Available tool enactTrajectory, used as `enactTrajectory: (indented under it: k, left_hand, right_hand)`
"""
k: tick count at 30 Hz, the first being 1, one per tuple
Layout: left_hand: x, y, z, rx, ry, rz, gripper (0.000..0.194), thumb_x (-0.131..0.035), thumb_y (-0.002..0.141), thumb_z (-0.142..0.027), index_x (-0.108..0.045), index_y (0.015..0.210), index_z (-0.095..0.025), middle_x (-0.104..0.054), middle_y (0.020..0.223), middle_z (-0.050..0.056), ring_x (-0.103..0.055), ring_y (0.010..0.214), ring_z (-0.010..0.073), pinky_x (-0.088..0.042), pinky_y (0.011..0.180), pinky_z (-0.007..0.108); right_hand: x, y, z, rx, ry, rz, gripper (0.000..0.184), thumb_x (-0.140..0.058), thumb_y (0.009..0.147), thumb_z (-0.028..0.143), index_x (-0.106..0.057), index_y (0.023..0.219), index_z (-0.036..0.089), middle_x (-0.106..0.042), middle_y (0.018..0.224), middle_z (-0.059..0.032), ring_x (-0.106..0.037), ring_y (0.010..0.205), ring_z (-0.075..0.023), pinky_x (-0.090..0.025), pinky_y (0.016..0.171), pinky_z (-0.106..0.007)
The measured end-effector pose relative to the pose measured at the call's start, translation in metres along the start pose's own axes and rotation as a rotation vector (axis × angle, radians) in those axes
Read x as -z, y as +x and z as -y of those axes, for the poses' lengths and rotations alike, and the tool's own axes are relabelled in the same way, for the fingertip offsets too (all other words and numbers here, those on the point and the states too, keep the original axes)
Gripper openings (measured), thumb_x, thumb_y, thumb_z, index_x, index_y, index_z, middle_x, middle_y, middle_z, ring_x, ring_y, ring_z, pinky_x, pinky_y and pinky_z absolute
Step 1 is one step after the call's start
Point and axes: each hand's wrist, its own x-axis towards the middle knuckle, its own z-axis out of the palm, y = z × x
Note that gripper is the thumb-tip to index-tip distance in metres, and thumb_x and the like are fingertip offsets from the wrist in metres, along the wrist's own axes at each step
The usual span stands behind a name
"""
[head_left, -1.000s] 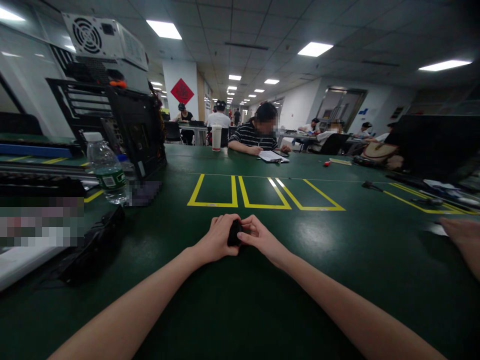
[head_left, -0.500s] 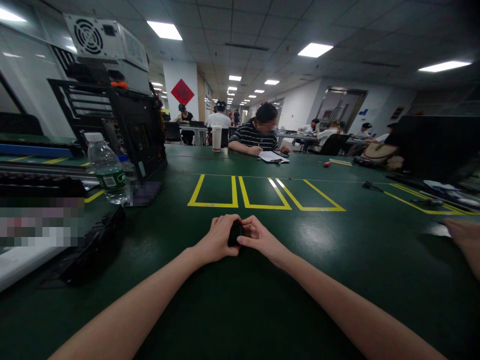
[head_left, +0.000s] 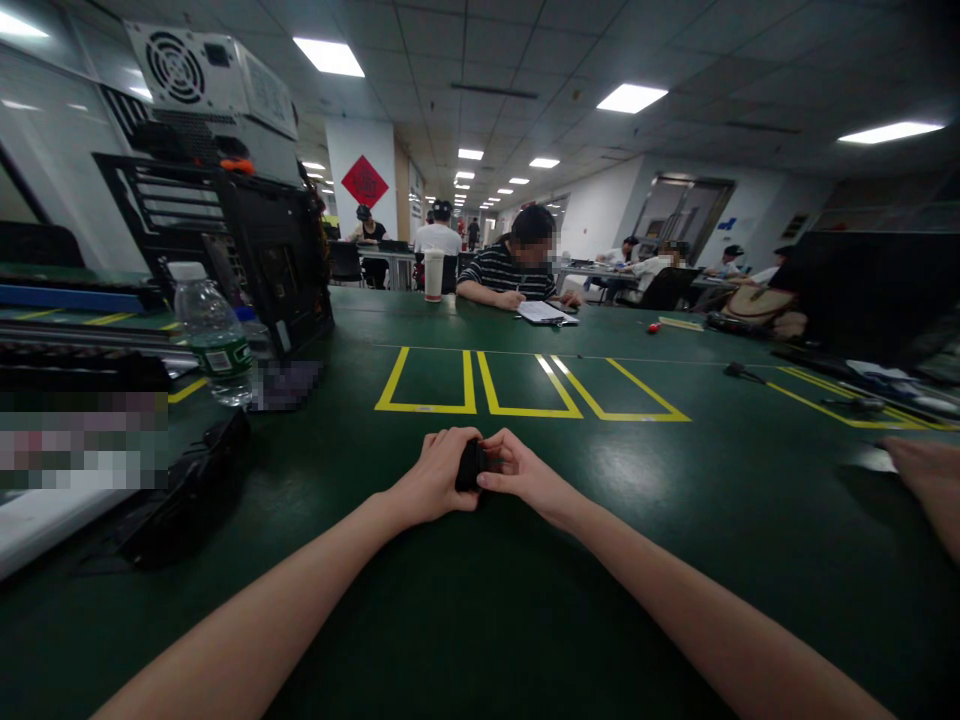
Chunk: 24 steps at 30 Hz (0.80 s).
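Observation:
A small black object (head_left: pixel 470 467) is between my two hands, low over the green tabletop (head_left: pixel 480 620); its exact kind cannot be made out. My left hand (head_left: pixel 437 475) is closed around its left side, thumb below and fingers over the top. From the right, my right hand (head_left: pixel 523 473) pinches its edge with thumb and fingertips. Part of the object is hidden behind the fingers. Just beyond both hands, yellow tape outlines (head_left: pixel 531 412) mark the table.
To the left stand a water bottle (head_left: pixel 214 340) and an open computer case (head_left: pixel 277 260) with a power supply (head_left: pixel 217 85) on top. Across the table a person (head_left: pixel 517 262) writes on a clipboard (head_left: pixel 546 313), near a white cup (head_left: pixel 433 275). Another person's hand (head_left: pixel 930 485) is at far right.
My right thumb and fingers have shifted very slightly to the right along the black object. My left hand keeps its hold, almost unmoved.

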Motion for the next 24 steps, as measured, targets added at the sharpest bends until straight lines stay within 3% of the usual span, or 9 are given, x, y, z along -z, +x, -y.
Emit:
enactTrajectory:
  k: [8, 15, 20, 24]
  left_hand:
    - [-0.0008, -0.0002, 0.0009, -0.013, 0.003, -0.015, 0.052, -0.061, 0.066, -0.023, -0.034, 0.111, -0.020, -0.046, 0.104, 0.006, -0.044, 0.096, 0.0231, -0.031, 0.086, 0.039]
    - [-0.0007, -0.0003, 0.0007, -0.007, -0.005, -0.016, 0.052, -0.061, 0.065, -0.023, -0.034, 0.110, -0.020, -0.046, 0.104, 0.006, -0.045, 0.097, 0.0238, -0.031, 0.086, 0.040]
    - [0.0010, -0.0009, -0.0012, -0.005, -0.008, -0.007, 0.050, -0.060, 0.066, -0.023, -0.035, 0.110, -0.020, -0.045, 0.104, 0.006, -0.044, 0.097, 0.0231, -0.030, 0.086, 0.040]
    - [0.0018, -0.0003, -0.0022, 0.002, -0.011, -0.007, 0.053, -0.061, 0.065, -0.022, -0.034, 0.110, -0.020, -0.046, 0.103, 0.006, -0.044, 0.097, 0.0239, -0.030, 0.086, 0.041]
  right_hand:
    - [-0.0030, 0.0000, -0.0038, -0.039, 0.025, -0.065, 0.024, -0.055, 0.072, 0.035, -0.046, 0.091, 0.022, -0.050, 0.098, -0.0013, -0.050, 0.093, -0.0170, -0.044, 0.081, -0.038]
    - [-0.0012, 0.0003, -0.0002, -0.056, 0.008, -0.052, 0.030, -0.057, 0.070, 0.032, -0.046, 0.096, 0.022, -0.049, 0.101, -0.0023, -0.050, 0.094, -0.0176, -0.044, 0.081, -0.038]
    - [0.0001, 0.0000, 0.0029, 0.020, -0.016, 0.006, 0.031, -0.064, 0.064, 0.023, -0.046, 0.089, 0.021, -0.050, 0.097, 0.0000, -0.051, 0.094, -0.0167, -0.042, 0.084, -0.037]
    - [-0.0027, 0.0005, 0.0013, 0.015, -0.019, -0.040, 0.026, -0.060, 0.068, 0.030, -0.045, 0.088, 0.022, -0.051, 0.094, -0.0001, -0.051, 0.091, -0.0160, -0.044, 0.081, -0.037]
